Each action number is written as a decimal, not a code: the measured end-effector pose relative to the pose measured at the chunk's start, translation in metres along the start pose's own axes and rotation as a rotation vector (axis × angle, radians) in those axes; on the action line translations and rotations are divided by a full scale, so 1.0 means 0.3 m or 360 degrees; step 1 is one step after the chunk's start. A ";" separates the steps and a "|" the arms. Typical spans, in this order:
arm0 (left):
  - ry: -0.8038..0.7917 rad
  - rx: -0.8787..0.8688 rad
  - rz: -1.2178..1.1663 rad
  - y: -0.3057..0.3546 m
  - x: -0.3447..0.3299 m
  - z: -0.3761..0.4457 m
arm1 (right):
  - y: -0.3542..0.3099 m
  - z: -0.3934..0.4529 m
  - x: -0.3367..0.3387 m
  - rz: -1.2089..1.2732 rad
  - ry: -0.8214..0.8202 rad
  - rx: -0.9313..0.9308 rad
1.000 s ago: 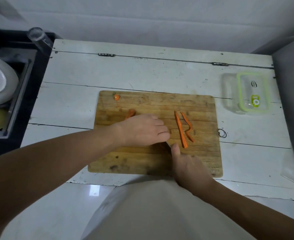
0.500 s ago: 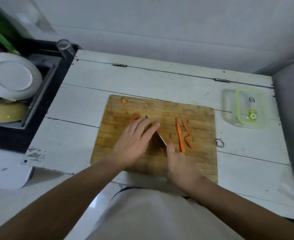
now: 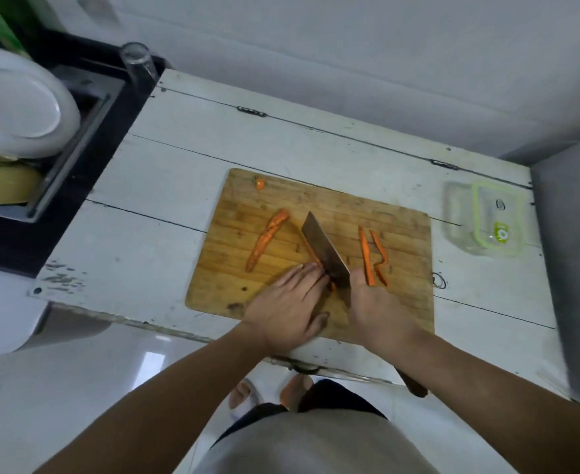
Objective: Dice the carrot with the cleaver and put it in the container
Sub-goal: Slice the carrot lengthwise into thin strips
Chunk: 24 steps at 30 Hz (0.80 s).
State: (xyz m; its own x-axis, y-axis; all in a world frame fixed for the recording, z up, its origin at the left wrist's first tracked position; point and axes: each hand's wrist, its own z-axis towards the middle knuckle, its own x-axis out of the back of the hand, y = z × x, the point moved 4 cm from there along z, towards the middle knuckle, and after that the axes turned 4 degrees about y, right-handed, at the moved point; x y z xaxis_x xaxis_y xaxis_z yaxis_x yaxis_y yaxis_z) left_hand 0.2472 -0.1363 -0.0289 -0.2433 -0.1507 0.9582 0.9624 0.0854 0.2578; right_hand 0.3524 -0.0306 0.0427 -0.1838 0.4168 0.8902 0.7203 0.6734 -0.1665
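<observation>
A wooden cutting board [image 3: 398,302] lies on the white table. My right hand [image 3: 377,309] grips the cleaver [image 3: 326,254], whose blade stands edge-down on a carrot piece [image 3: 313,258] mid-board. My left hand [image 3: 288,302] rests flat on the board, straight fingertips touching the near end of that piece beside the blade. A long carrot half [image 3: 268,239] lies apart to the left. Two thin carrot strips [image 3: 372,256] lie to the right. A small carrot end [image 3: 259,183] sits near the board's far left corner. The clear container [image 3: 486,220] with a green-rimmed lid stands at the right.
A black dish rack [image 3: 86,131] with a white plate [image 3: 22,107] and a yellow bowl [image 3: 4,183] stands left of the table. A drinking glass [image 3: 138,61] stands at its corner. A grey surface [image 3: 572,268] borders the table's right side. A small ring [image 3: 439,281] lies beside the board.
My left hand has drawn back toward me, off the carrot pieces, uncovering the long half and the blade. The camera view has shifted, so the board now sits further right.
</observation>
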 end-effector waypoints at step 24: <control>0.0032 0.0007 -0.0023 0.002 -0.008 0.001 | -0.042 0.013 0.001 -0.0055 0.0071 -0.0040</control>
State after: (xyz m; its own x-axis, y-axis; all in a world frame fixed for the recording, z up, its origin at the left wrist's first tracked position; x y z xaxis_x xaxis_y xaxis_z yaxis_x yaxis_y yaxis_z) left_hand 0.2482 -0.1356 -0.0312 -0.2547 -0.1715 0.9517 0.9582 0.0876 0.2723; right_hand 0.3406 -0.0367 0.0433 -0.1790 0.3654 0.9135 0.7306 0.6712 -0.1252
